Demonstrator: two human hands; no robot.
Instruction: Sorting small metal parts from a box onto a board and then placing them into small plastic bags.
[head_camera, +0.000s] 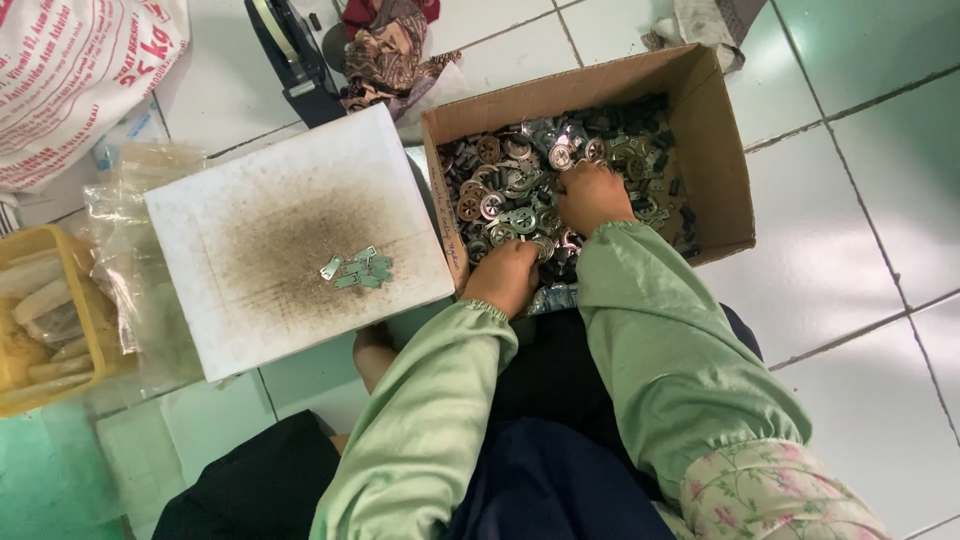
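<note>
Both hands, left hand (505, 275) and right hand (592, 195), buried in brown cardboard box (722, 160) of small round metal parts (510, 190); grip cannot be told; sift shallowly, at twelve o'clock.

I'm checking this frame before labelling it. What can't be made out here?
- Head view: fingers of the left hand and right hand are buried in the metal parts, so any grip is hidden.
- The cardboard box: its near end is covered by the green sleeves.
- The small flat pieces on the white board are too small to identify.
- The yellow basket is cut off by the left edge.
</note>
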